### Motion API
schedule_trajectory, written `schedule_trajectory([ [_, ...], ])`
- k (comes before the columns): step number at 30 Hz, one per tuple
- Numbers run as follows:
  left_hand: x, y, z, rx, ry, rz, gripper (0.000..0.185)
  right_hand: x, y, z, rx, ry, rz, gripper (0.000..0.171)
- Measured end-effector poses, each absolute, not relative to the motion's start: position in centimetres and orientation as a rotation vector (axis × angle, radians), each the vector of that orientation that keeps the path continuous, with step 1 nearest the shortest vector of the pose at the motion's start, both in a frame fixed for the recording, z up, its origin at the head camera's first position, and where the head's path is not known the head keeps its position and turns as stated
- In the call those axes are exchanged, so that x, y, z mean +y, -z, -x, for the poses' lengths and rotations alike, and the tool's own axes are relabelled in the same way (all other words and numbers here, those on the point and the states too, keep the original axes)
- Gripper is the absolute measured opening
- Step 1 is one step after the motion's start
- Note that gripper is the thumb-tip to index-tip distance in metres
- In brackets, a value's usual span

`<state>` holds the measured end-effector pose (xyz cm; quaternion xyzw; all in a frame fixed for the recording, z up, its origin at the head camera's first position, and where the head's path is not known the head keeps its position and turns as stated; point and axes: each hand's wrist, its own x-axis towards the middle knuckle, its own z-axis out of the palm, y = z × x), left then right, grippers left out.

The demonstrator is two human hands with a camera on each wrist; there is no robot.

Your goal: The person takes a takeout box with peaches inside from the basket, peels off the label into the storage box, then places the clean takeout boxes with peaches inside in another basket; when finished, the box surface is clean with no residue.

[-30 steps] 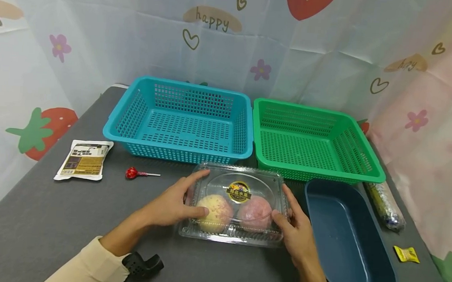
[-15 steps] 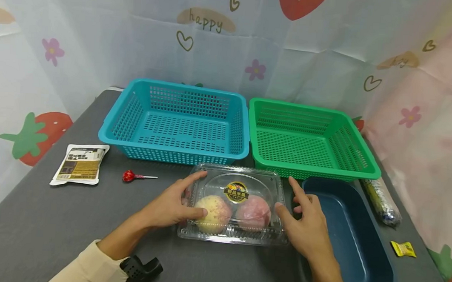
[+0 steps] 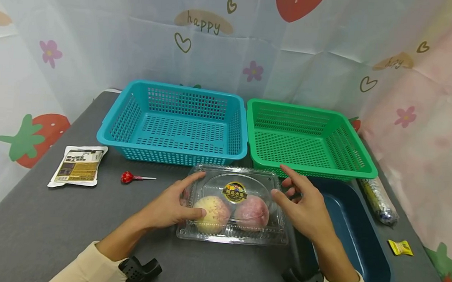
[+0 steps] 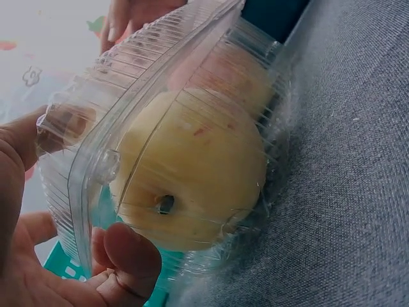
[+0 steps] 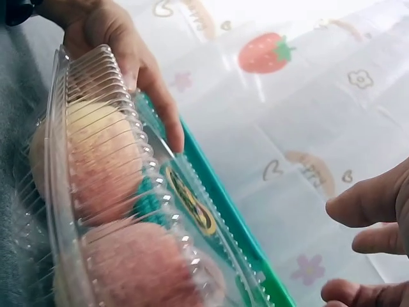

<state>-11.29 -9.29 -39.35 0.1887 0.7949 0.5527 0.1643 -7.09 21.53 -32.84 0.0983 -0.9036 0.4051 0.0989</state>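
A clear plastic clamshell fruit box (image 3: 244,239) lies on the grey table with its lid down and a round gold and black label on top. Inside sit two peaches, a yellow peach (image 4: 192,166) and a pink peach (image 3: 251,212). My left hand (image 3: 169,206) grips the box's left side, thumb over the lid and fingers at the side and top edge. Away from the box, my right hand (image 3: 303,204) hovers by its right side, fingers loosely spread and holding nothing. In the right wrist view its fingertips (image 5: 358,208) are apart from the box.
A blue basket (image 3: 172,150) and a green basket (image 3: 312,170) stand behind the box. To the right are a dark blue tub (image 3: 353,233), a wrapped roll (image 3: 378,202) and a yellow candy (image 3: 400,247). A lollipop (image 3: 127,177) and a white pouch (image 3: 78,166) lie left.
My right hand has let go of the box's right side and lifted off it, its fingers loosening. The left hand keeps its grip and the box stays put, while the head view shifts slightly.
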Motion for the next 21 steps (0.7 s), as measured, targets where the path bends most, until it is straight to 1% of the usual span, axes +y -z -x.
schedule_trajectory([
  [6, -9.3, 39.5, 11.3, 2.25, -1.577, -0.516, 0.086, 20.8, 32.3, 8.5, -2.689, -1.324, -0.422, 0.053],
  [11, -9.3, 39.5, 11.4, 2.242, -1.58, -0.527, 0.087, 20.2, 32.2, 9.6, -2.708, -1.341, -0.548, 0.052],
  [21, -9.3, 39.5, 11.4, 2.153, -1.64, -0.517, 0.087, 19.1, 32.6, 11.5, -2.752, -1.354, -0.711, 0.049],
])
